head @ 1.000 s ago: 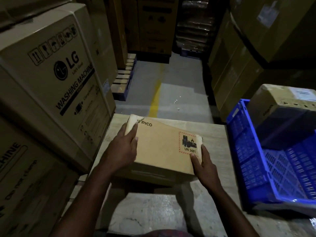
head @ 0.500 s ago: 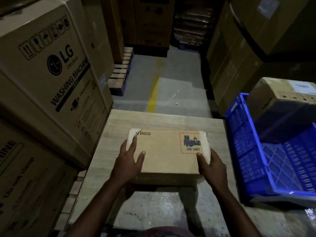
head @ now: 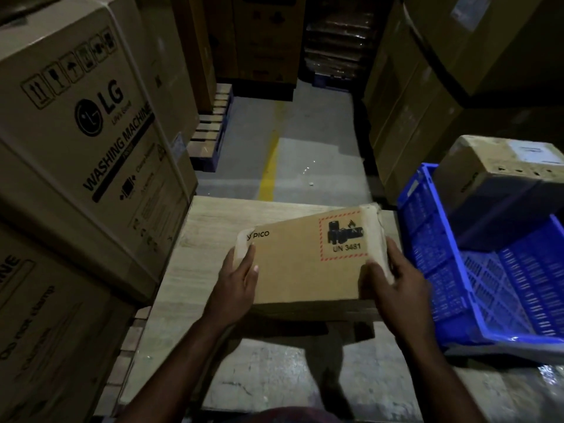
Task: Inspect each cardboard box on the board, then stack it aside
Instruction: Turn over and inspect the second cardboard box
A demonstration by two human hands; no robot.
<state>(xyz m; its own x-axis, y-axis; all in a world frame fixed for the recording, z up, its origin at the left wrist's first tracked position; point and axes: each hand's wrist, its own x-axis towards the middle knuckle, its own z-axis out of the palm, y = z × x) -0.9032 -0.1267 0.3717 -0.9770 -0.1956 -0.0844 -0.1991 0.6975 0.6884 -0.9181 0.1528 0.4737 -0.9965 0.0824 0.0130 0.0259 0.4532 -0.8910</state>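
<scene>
A flat brown cardboard box (head: pixel 308 261) marked PICO, with a red-bordered UN 3481 label, is held above the pale wooden board (head: pixel 207 239). Its right end is tilted up toward the blue crate. My left hand (head: pixel 236 288) grips the box's near left corner, fingers lying on the top face. My right hand (head: pixel 393 288) holds the near right corner, thumb on top and fingers curled round the side. The box casts a dark shadow on the board below it.
A blue plastic crate (head: pixel 427 239) stands right of the board with a larger cardboard box (head: pixel 500 166) resting in it. Big LG washing machine cartons (head: pixel 85 138) are stacked close on the left. More cartons line the right; a floor aisle with a yellow line (head: pixel 270 169) runs ahead.
The box has shifted right toward the crate and its right end has risen. Both hands moved with it, keeping their hold on the near corners.
</scene>
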